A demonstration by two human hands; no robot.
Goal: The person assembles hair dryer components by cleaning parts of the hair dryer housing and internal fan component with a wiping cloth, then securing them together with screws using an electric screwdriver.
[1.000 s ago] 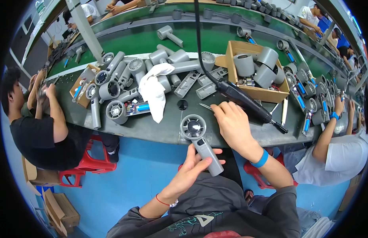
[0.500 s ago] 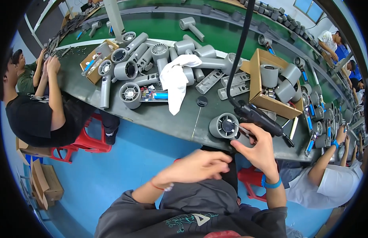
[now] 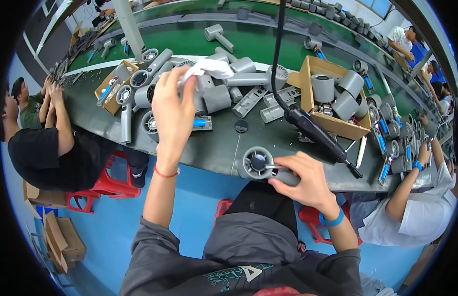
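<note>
My left hand (image 3: 174,106) is no longer hovering over my lap; it is reaching up to the left, and the white cloth (image 3: 213,68), which was lying draped over the pile, is now lifting in its grip. I am leaving the fan to my right hand alone, so, as I judge it, the work is now dividing between cloth and fan.

At the far left a co-worker in black (image 3: 41,155) is sitting at the table (image 3: 214,148). Further right, a small carton (image 3: 112,105) is holding loose parts, and an opened housing with a blue cell (image 3: 201,123) is lying partly behind my left wrist. My left thumb and fingers are pinching the cloth above the grey parts (image 3: 217,98). Between my two hands, a black disc (image 3: 241,126) is lying flat on the table.

Nearer me, the grey fan (image 3: 247,170) is lying at the near edge, its round head facing up and its handle running right, under my fingers. My right hand (image 3: 304,181) is closing narrowly on tweezers (image 3: 276,166), which are pointing left over the fan's head; whether the tips are touching its dark hub, I cannot tell. Just beyond, an electric screwdriver (image 3: 313,130) is hanging on its cable (image 3: 279,39), while a cardboard box (image 3: 340,128) is holding more grey shells at the right.
</note>
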